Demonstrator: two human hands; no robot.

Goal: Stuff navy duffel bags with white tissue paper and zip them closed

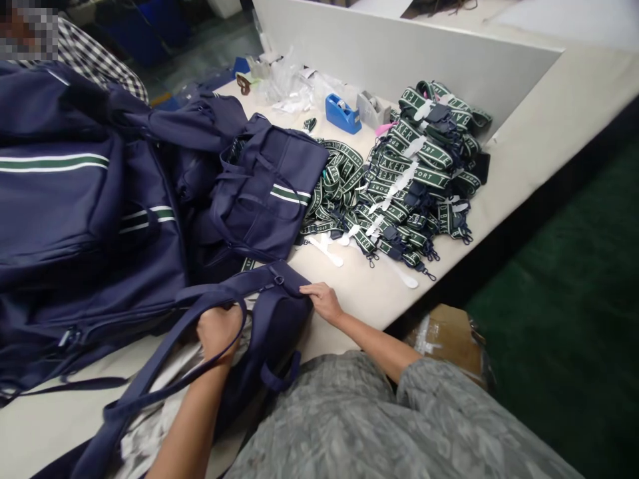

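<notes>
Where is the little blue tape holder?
In the head view, the blue tape dispenser sits far back on the table, by the white partition, left of the green strap pile.

Table (524,153) bearing bags (74,219), straps (414,179)

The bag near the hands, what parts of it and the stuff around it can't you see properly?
- Head view: the navy bag runs off the bottom edge; its lower part is cut off.
- The left hand has fingers curled under the strap, so its grip is hidden.
- The right hand rests on the bag; its palm is hidden.
- Strap pile: most lettering too small, folded over.
- Cardboard box: mostly hidden under the table.
</notes>
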